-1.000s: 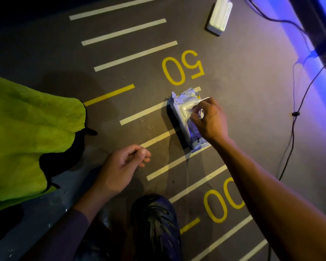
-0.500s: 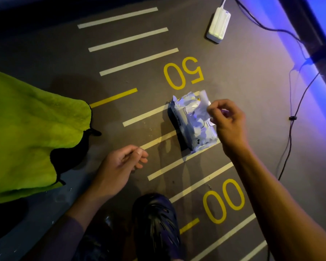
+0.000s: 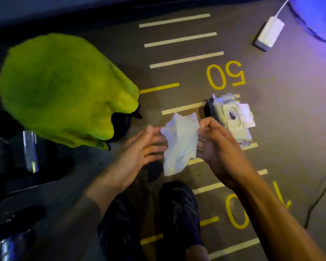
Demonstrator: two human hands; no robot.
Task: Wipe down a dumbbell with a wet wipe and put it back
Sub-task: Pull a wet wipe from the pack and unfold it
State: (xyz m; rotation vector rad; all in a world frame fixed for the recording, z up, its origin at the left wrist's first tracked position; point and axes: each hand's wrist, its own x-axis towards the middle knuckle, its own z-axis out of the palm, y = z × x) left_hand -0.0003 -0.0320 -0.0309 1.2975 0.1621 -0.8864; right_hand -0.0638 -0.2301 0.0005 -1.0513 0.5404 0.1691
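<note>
A wipe (image 3: 179, 144), now out of the pack (image 3: 231, 117), hangs centre-frame, pinched between left hand (image 3: 139, 153) and right hand (image 3: 216, 146); wiping can begin.

A white, crumpled wipe (image 3: 180, 143) hangs in the air above the floor, stretched between two hands. Just behind it on the floor lies the crinkled wipe pack (image 3: 231, 117), its flap lid open. A dark dumbbell (image 3: 29, 151) with a shiny handle lies at far left.

One wet wipe (image 3: 180, 144), one wipe pack (image 3: 231, 117), one green towel (image 3: 64, 87), two hands, two shoes, one white adapter (image 3: 269, 33).
</note>
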